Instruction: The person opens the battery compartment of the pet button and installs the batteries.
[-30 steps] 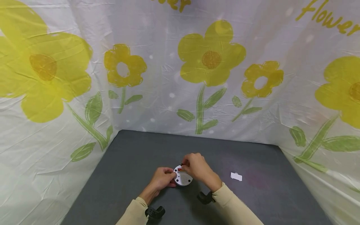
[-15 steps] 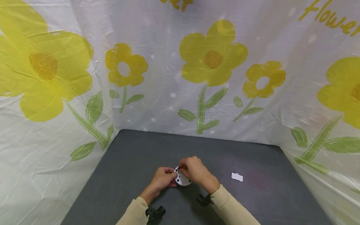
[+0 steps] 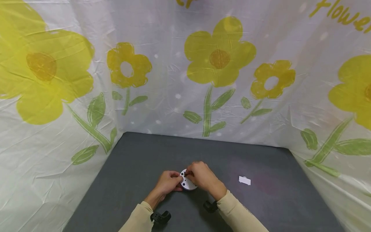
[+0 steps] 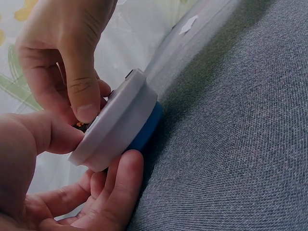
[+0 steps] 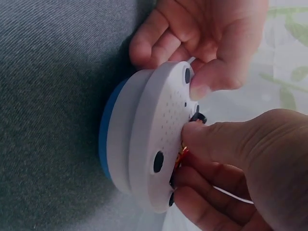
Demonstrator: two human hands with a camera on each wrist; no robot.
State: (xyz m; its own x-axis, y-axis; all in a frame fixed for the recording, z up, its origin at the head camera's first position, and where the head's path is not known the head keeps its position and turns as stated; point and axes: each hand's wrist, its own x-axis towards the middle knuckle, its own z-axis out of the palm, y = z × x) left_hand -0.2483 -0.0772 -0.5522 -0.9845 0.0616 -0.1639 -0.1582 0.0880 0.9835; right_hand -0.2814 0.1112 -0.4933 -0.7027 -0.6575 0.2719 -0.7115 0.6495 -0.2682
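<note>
As right hand (image 3: 200,174) overlaps device (image 3: 190,186), white piece (image 3: 244,180) apart, flowered curtain (image 3: 162,106)

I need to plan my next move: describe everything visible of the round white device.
The round white device looks like hard plastic, with a stepped side and a blue layer facing the grey table; whether they touch is unclear. Its exposed face has small holes and dark round pads. The left grip holds its edge, thumb on the face; the right grip has its fingers at the face, partly hiding small red and orange parts there.
</note>
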